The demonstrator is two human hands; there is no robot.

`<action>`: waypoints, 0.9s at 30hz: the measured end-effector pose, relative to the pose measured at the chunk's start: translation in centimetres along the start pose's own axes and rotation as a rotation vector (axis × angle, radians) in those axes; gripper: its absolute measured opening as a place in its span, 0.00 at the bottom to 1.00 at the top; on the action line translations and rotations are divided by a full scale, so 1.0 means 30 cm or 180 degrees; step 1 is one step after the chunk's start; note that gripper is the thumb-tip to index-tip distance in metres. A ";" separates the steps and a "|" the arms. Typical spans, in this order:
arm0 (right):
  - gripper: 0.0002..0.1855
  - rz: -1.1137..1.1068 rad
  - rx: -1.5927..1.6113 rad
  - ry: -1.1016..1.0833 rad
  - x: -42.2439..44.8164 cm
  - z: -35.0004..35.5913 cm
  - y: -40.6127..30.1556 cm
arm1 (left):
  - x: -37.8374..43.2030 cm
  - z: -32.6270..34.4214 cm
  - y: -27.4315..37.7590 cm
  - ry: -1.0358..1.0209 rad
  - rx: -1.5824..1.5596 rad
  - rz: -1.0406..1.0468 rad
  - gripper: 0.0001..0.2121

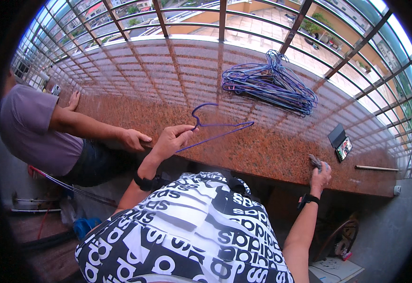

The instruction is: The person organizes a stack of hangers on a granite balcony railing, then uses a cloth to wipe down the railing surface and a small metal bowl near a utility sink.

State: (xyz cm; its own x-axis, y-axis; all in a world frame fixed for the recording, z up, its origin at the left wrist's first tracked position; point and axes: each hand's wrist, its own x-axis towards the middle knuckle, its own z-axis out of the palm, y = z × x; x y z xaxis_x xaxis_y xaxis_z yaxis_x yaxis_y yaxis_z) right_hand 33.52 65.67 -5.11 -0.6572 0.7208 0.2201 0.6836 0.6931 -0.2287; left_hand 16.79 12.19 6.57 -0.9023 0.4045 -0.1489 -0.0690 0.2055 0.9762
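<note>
My left hand [172,141] grips a purple clothes hanger [223,125] near the base of its hook. The hanger is held over the front part of a reddish granite counter [255,148], its hook towards the window bars. At the right, near the counter's front edge, my right hand [321,175] holds a crumpled grey cloth [315,162]. A pile of blue and purple hangers [269,86] lies at the back of the counter, their hooks bunched together and pointing at the bars.
A co-worker [43,127] stands at the left, hands on the counter. A phone in a flip case [344,148] and a thin wooden stick [376,168] lie to the right. Metal window bars [223,21] line the back. Below at the left are poles and a blue plastic bag [85,226].
</note>
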 end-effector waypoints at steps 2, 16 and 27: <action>0.22 0.0352 -0.0164 0.0163 0.007 0.019 0.019 | 0.013 -0.024 -0.001 -0.0063 0.0143 0.0055 0.11; 0.20 -0.1388 0.0633 -0.0247 -0.419 0.010 -0.768 | 0.103 -0.181 -0.023 -0.0392 0.0205 -0.0006 0.11; 0.22 -0.1959 0.2713 -0.0633 -0.366 -0.253 -1.097 | 0.159 -0.192 -0.021 -0.0847 0.0488 0.0013 0.11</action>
State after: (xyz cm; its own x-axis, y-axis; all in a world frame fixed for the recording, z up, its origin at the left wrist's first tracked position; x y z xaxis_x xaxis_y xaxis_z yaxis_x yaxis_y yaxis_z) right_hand 20.65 34.94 7.19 -0.9061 0.1809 0.3826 -0.1799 0.6536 -0.7352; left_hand 10.09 8.85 6.14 -0.7580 0.6205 -0.2009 0.0176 0.3274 0.9447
